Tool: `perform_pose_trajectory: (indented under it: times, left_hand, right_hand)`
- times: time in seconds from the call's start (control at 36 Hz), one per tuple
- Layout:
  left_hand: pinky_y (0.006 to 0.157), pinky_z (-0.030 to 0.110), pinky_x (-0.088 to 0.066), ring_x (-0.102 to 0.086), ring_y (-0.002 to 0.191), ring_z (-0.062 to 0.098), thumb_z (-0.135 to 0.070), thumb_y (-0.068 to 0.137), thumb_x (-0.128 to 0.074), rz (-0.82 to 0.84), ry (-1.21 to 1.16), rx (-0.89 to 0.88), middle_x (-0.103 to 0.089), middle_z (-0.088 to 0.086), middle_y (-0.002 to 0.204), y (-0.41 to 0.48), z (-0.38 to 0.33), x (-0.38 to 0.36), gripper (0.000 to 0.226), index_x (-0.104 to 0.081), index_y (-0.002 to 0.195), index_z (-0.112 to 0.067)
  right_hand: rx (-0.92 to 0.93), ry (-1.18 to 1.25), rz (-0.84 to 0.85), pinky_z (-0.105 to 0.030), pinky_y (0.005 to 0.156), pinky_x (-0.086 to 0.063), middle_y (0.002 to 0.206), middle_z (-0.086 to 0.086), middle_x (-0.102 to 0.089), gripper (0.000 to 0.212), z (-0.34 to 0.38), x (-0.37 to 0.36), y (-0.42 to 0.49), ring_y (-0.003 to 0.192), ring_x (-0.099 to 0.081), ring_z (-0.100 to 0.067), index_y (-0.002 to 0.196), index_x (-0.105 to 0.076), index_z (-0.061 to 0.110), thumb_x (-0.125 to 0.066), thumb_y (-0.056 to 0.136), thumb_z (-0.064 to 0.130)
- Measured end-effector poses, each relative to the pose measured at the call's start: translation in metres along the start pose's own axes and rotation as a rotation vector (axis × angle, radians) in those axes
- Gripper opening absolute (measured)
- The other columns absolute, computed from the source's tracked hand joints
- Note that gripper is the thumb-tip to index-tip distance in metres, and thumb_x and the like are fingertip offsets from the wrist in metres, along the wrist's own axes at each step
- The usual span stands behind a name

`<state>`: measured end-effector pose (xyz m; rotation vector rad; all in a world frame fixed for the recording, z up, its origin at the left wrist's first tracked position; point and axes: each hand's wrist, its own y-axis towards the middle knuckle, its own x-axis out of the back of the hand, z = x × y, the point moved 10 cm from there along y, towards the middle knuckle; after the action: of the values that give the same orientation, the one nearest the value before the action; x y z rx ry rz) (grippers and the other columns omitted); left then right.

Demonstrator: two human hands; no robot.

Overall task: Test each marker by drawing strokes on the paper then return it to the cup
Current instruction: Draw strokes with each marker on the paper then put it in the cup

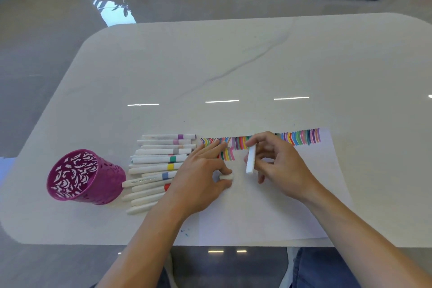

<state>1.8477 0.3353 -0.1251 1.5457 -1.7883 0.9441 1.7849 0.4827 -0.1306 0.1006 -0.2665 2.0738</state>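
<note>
Markers (159, 159) are lying in a row between the purple cup (86, 176) and the paper (268, 213), obstructing any low sweep leftward. Worktop (233, 65) beyond the paper is lying open; the cup's mouth is standing unblocked.

One purple cup (85, 177) stands on one table (233, 65). Roughly twelve markers (161, 159) lie in one row, though overlap blurs the exact count. One held marker (251, 159) is in the right hand (282, 166) and one white cap (226, 177) in the left hand (201, 177). One paper (268, 213) carries strokes (301, 138) too crowded to count.
</note>
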Motion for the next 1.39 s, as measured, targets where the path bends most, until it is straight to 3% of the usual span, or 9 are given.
perform_pose_trajectory:
  times: [0.08,0.17,0.28,0.33,0.42,0.58,0.89,1.39]
  left_hand:
    - [0.122,0.022,-0.006,-0.016,0.149,0.001,-0.037,0.086,-0.075,-0.007,-0.012,0.015,-0.028,-0.015,0.161,-0.001,0.001,0.0,0.016,-0.074,0.1,-0.032]
    - [0.124,0.03,-0.014,-0.015,0.15,0.002,-0.036,0.085,-0.077,-0.009,-0.035,0.016,-0.028,-0.015,0.161,-0.002,0.001,0.0,0.013,-0.073,0.097,-0.032]
    - [0.123,0.029,-0.016,-0.015,0.15,0.003,-0.035,0.083,-0.078,-0.012,-0.051,0.017,-0.03,-0.013,0.161,-0.001,0.002,0.001,0.013,-0.074,0.095,-0.031]
    - [0.122,0.028,-0.015,-0.015,0.15,0.002,-0.035,0.083,-0.079,-0.012,-0.063,0.019,-0.031,-0.013,0.16,-0.001,0.003,0.001,0.014,-0.074,0.095,-0.03]
    - [0.122,0.027,-0.014,-0.014,0.15,0.001,-0.036,0.082,-0.079,0.001,-0.073,0.029,-0.031,-0.013,0.16,-0.001,0.005,0.001,0.014,-0.073,0.094,-0.032]
    - [0.11,0.002,0.003,-0.012,0.148,-0.004,-0.035,0.082,-0.079,0.014,-0.051,0.003,-0.03,-0.015,0.16,0.002,0.004,0.001,0.014,-0.074,0.094,-0.029]
    - [0.107,0.0,0.007,-0.013,0.149,-0.001,-0.035,0.082,-0.079,0.03,-0.031,-0.003,-0.028,-0.012,0.161,0.002,0.001,0.002,0.016,-0.075,0.096,-0.029]
    - [0.109,0.001,0.009,-0.011,0.149,-0.003,-0.035,0.083,-0.078,0.041,-0.011,-0.009,-0.026,-0.012,0.162,0.003,-0.001,0.002,0.016,-0.074,0.097,-0.028]
  right_hand:
    - [-0.02,0.012,-0.017,-0.033,0.048,-0.052,0.078,-0.003,-0.073,0.012,-0.004,-0.001,0.0,0.064,-0.068,-0.021,0.1,-0.064,0.024,-0.073,0.093,0.024]
    - [-0.011,0.042,-0.033,-0.032,0.047,-0.05,0.072,-0.009,-0.071,0.018,-0.003,-0.004,0.0,0.058,-0.065,-0.025,0.092,-0.063,0.023,-0.064,0.095,0.041]
    - [-0.008,0.08,-0.048,-0.031,0.049,-0.052,0.07,-0.012,-0.071,0.015,-0.005,-0.009,0.005,0.055,-0.066,-0.028,0.093,-0.068,0.024,-0.056,0.098,0.032]
    - [-0.013,0.061,-0.058,-0.031,0.048,-0.05,0.069,-0.012,-0.072,0.006,-0.007,-0.01,0.009,0.053,-0.065,-0.026,0.098,-0.062,0.026,-0.058,0.094,0.025]
    - [-0.015,0.007,-0.089,-0.03,0.044,-0.046,0.067,-0.009,-0.072,0.012,-0.01,-0.006,0.012,0.05,-0.063,-0.022,0.092,-0.054,0.028,-0.062,0.086,0.022]
    - [0.027,0.001,-0.082,-0.037,0.049,-0.057,0.067,-0.01,-0.073,0.017,-0.009,-0.01,0.011,0.054,-0.069,-0.031,0.082,-0.052,0.015,-0.069,0.086,0.013]
    - [0.004,-0.027,-0.103,-0.031,0.054,-0.058,0.07,-0.008,-0.074,0.019,-0.011,-0.009,0.01,0.059,-0.072,-0.026,0.086,-0.053,0.01,-0.069,0.094,0.015]
    - [-0.003,-0.097,-0.098,-0.024,0.047,-0.052,0.067,-0.003,-0.072,0.024,-0.009,-0.009,0.011,0.052,-0.067,-0.018,0.077,-0.051,0.021,-0.07,0.092,0.018]
